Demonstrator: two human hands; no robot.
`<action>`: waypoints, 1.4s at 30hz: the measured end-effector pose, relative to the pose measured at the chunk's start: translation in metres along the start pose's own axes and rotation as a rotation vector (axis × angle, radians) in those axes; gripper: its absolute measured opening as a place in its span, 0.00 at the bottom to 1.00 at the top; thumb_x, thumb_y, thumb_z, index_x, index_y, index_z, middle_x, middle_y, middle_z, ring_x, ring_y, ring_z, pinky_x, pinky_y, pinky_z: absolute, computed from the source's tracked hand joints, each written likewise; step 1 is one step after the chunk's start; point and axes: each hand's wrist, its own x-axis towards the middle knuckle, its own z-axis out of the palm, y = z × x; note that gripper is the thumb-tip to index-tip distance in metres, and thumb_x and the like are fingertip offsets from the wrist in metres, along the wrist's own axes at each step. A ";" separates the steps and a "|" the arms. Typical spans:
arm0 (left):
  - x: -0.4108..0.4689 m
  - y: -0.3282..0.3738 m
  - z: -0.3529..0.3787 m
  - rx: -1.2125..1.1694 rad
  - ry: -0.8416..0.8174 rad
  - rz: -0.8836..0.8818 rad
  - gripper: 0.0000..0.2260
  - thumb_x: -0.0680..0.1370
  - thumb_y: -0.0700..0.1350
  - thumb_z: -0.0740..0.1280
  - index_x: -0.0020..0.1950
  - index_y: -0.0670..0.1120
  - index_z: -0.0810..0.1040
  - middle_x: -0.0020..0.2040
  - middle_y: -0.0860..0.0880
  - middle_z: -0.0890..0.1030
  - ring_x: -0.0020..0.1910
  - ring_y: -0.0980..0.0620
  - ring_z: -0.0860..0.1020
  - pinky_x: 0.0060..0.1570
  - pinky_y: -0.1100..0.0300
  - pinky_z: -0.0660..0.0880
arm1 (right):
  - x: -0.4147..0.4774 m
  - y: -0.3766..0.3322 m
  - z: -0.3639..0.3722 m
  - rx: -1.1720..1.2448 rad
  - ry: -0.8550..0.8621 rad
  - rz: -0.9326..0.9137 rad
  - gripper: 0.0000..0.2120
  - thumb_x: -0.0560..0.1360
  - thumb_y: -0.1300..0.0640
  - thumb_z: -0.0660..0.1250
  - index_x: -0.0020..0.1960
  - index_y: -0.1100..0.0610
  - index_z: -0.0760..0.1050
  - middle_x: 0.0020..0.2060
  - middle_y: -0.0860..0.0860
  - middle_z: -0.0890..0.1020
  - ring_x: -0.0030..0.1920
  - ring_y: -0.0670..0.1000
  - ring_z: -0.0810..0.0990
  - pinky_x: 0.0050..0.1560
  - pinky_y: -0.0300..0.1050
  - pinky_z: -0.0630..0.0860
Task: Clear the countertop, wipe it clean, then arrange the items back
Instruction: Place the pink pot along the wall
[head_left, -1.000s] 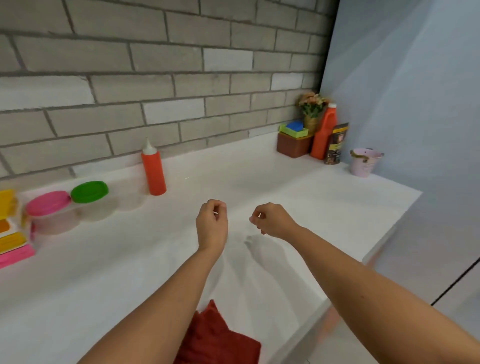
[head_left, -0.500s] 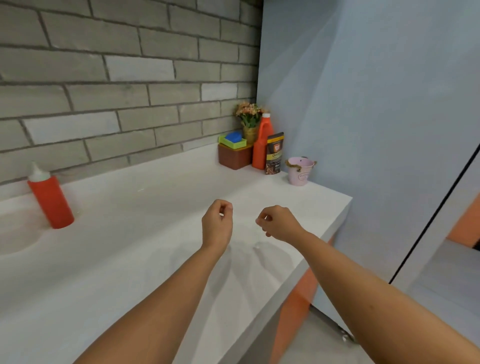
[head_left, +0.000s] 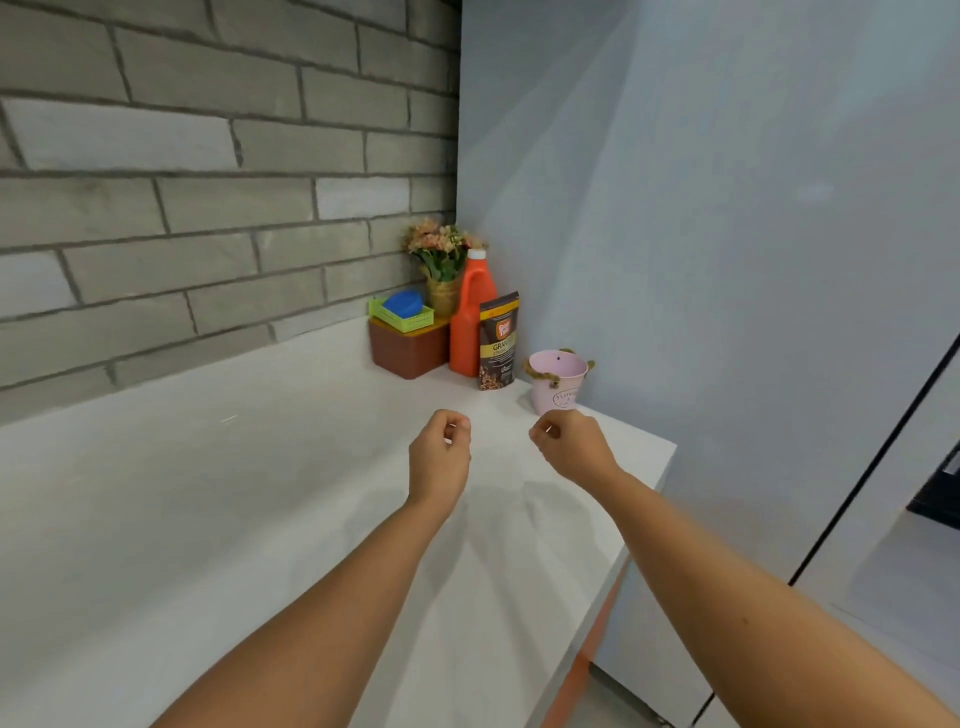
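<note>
View swung right; pink bucket (head_left: 557, 381) just beyond curled right hand (head_left: 570, 448).

Setting: domestic kitchen corner. White countertop (head_left: 218, 499) set against a grey brick-pattern wall (head_left: 208, 208) and a plain pale blue wall (head_left: 701, 208). Household goods grouped in the corner: orange jug-style bottle (head_left: 471, 317), dark granules pouch (head_left: 497, 340), brown box (head_left: 408, 351) bearing a green basket (head_left: 402, 316), small flower pot (head_left: 441, 265), pink tin bucket (head_left: 557, 382).

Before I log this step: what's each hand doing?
Left hand: loosely curled, holding nothing visible.
Right hand: loosely curled, holding nothing visible.
</note>
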 end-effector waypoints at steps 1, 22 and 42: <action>0.006 -0.001 0.007 0.000 0.000 -0.004 0.06 0.80 0.45 0.59 0.47 0.45 0.73 0.44 0.47 0.77 0.43 0.46 0.77 0.38 0.61 0.71 | 0.010 0.005 -0.001 -0.020 0.020 0.000 0.10 0.77 0.56 0.61 0.51 0.60 0.79 0.47 0.57 0.82 0.46 0.55 0.78 0.41 0.42 0.69; 0.125 -0.006 0.154 0.032 -0.053 -0.132 0.19 0.81 0.47 0.58 0.72 0.47 0.64 0.67 0.48 0.69 0.66 0.49 0.69 0.66 0.50 0.68 | 0.203 0.089 0.001 0.145 0.023 0.074 0.28 0.80 0.52 0.56 0.74 0.64 0.53 0.70 0.63 0.61 0.70 0.62 0.61 0.69 0.52 0.60; 0.139 -0.014 0.142 -0.212 0.083 -0.282 0.18 0.82 0.51 0.52 0.72 0.56 0.63 0.69 0.52 0.69 0.67 0.48 0.69 0.63 0.51 0.69 | 0.217 0.054 0.030 0.275 -0.084 0.018 0.24 0.82 0.49 0.49 0.60 0.65 0.75 0.56 0.62 0.78 0.56 0.59 0.76 0.44 0.41 0.66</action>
